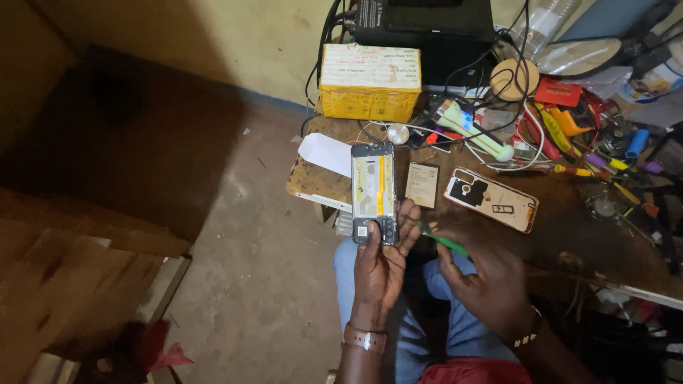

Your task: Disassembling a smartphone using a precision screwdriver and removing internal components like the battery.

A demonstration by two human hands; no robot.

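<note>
A yellow box (368, 83), a phone back cover (491, 198) and a battery (422, 185) lie on the cluttered workbench (569, 227).

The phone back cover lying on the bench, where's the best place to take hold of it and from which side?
Grip the phone back cover across its two long edges near the middle, coming down from above. It lies flat, inside face up and slanted on the workbench, with bare wood along both long sides. Probably avoid the far end, where cables crowd it.
</note>
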